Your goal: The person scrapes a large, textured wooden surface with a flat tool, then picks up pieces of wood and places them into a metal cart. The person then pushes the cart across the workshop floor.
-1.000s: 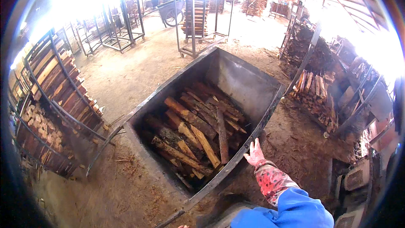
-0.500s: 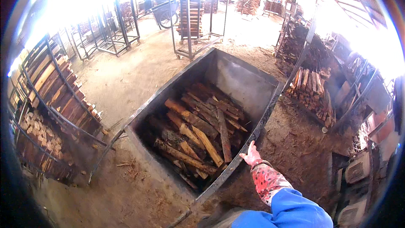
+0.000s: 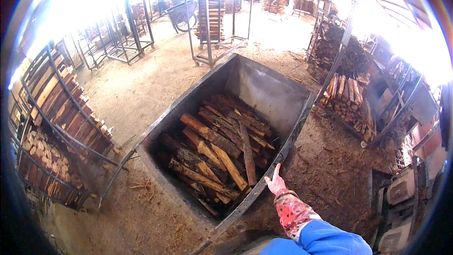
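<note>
My right hand point(image 3: 275, 182) is at the near right edge of a large dark metal bin point(image 3: 262, 78). Its index finger stretches along the rim and the thumb stands apart, so the hand looks open; whether it presses on the rim is hard to tell. A patterned red cuff and a blue sleeve cover that arm. Inside the bin lies a heap of split firewood point(image 3: 229, 163), brown and yellowish, the pieces at different angles. From the bin's near corners stick out metal bars point(image 3: 113, 179). My left hand is out of the picture.
Curved metal racks filled with split wood point(image 3: 56, 104) stand at left. Beyond the bin are a wheeled rack of stacked wood point(image 3: 211, 19) and a two-wheeled cart point(image 3: 182, 16). Another woodpile point(image 3: 347, 97) is at right, near a slanted post point(image 3: 342, 49). Wood scraps litter the dirt floor.
My right hand has shifted slightly left and down beside the rim, its fingers still stretched out. The view has shifted a little; the firewood lies in the same arrangement.
</note>
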The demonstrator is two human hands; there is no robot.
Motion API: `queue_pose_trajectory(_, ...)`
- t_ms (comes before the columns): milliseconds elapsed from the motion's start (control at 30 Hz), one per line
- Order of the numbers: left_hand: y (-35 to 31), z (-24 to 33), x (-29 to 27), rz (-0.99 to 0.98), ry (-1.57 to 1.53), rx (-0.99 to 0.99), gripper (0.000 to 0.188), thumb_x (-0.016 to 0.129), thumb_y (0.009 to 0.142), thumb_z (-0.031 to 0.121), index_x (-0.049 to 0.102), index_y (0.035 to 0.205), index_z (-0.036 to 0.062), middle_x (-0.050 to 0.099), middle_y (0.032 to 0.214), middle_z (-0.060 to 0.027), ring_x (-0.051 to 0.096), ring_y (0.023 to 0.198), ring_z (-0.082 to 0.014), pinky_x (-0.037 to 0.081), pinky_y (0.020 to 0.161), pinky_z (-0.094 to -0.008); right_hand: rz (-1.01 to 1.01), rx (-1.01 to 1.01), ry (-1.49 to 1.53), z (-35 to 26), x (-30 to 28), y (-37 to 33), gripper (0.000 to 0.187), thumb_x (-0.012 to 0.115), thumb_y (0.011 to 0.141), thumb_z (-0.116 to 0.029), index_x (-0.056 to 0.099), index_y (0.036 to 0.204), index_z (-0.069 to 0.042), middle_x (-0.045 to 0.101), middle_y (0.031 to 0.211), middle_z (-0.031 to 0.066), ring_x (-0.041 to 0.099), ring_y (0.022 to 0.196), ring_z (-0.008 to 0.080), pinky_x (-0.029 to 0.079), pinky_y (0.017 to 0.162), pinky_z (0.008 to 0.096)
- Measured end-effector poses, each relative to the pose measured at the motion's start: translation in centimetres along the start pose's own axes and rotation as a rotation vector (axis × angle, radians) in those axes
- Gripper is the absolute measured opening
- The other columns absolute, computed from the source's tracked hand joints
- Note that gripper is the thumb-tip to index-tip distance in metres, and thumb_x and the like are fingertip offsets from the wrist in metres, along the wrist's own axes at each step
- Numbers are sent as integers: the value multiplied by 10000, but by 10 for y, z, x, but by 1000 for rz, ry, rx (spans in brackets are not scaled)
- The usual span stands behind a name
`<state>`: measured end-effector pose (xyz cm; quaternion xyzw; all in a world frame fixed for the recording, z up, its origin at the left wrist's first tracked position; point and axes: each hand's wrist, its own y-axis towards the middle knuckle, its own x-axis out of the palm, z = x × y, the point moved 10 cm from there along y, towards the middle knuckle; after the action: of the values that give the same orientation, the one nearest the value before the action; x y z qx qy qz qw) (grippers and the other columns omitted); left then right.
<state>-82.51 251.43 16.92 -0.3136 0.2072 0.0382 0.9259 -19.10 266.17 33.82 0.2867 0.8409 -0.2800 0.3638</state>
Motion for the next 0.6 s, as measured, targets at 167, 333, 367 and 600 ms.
queue_pose_trajectory(167, 13, 19, -41, 195, 156, 195, 333, 685, 787, 231, 624, 980, -33, 647, 796, -105, 601, 702, -219, 497, 645, -351, 62, 59, 19, 6, 9, -6, 883, 538, 877, -306, -109, 1442, -100, 608, 862, 317, 591, 823, 463, 462, 759, 507)
queue_pose_trajectory(333, 0, 102, -57, 129, 401, 62, 357, 675, 764, 297, 627, 937, -12, 637, 842, -205, 602, 804, -330, 470, 745, -404, 164, 53, 6, 8, 21, -27, 811, 512, 898, -263, -66, 1454, -143, 607, 810, 309, 589, 785, 470, 459, 721, 518)
queue_pose_trajectory(367, -13, 120, -57, 143, 363, 86, 364, 676, 764, 297, 623, 950, -11, 636, 851, -202, 599, 805, -329, 468, 749, -404, 152, 80, 15, 10, 26, -32, 810, 514, 898, -263, -65, 1456, -163, 607, 805, 307, 591, 785, 468, 457, 720, 519)
queue_pose_trajectory(600, -14, 157, -89, 209, 318, 384, 390, 686, 726, 235, 583, 1005, -18, 633, 884, -188, 590, 823, -334, 466, 766, -402, 114, 212, 72, -20, 72, -93, 785, 512, 898, -256, -29, 1466, -243, 590, 948, 341, 575, 922, 473, 436, 821, 503)
